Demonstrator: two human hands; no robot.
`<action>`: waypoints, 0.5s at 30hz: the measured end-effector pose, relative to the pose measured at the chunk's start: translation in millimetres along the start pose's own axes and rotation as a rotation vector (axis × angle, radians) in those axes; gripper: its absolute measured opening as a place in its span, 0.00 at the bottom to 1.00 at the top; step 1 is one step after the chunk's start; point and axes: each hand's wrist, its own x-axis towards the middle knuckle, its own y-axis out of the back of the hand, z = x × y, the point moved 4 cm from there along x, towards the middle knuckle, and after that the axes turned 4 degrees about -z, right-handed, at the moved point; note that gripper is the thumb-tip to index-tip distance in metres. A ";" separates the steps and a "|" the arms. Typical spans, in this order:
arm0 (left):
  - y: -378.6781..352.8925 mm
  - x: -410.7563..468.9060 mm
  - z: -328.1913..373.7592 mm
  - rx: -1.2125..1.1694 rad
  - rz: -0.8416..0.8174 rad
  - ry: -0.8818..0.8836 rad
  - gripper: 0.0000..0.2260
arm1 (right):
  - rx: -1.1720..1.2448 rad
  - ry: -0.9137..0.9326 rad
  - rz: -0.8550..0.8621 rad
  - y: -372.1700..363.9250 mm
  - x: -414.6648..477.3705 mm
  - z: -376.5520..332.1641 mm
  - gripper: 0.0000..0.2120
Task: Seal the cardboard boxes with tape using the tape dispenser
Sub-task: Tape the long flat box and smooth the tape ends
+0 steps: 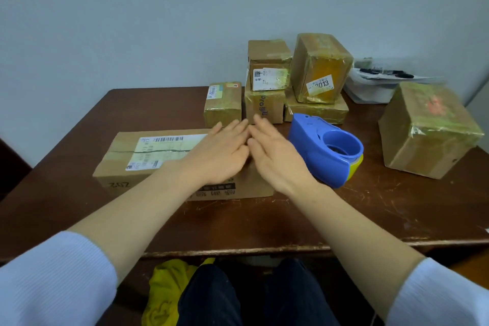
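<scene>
Cardboard, brown and long, the flat box lies on the table with a white shipping label across its top and a seam line running through that label. On the right half of this box the left hand lies flat, fingers straight, its grip released and holding nothing. Over the box's right end is the right hand, fingers also straight and grip released, its fingertips almost meeting those of the left; whether its palm touches the box I cannot tell. Just beside the box's right end the blue tape dispenser lies on the table, apart from both hands, a yellow roll showing at its lower edge. Behind the box's far right corner stands a small taped box, and further behind that corner a stack of taped boxes. Well to the right of the flat box, past the dispenser, sits a large taped box. Below the box, under the table's near edge, a yellow cloth shows
</scene>
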 end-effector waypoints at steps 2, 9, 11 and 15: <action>-8.7 -7.1 -8.2 0.044 -0.046 -0.008 0.23 | -0.137 0.051 -0.083 -7.1 -1.9 0.8 0.23; 8.3 -57.8 -64.6 0.144 -0.145 0.127 0.35 | -0.368 0.057 -0.135 -0.7 1.2 3.2 0.23; 13.7 -72.9 -78.8 0.127 -0.140 0.212 0.36 | -0.487 0.034 -0.124 -0.1 4.4 -0.3 0.23; 8.2 -68.4 -56.2 0.170 -0.062 0.076 0.36 | -0.463 0.113 -0.185 -17.9 12.3 -30.8 0.23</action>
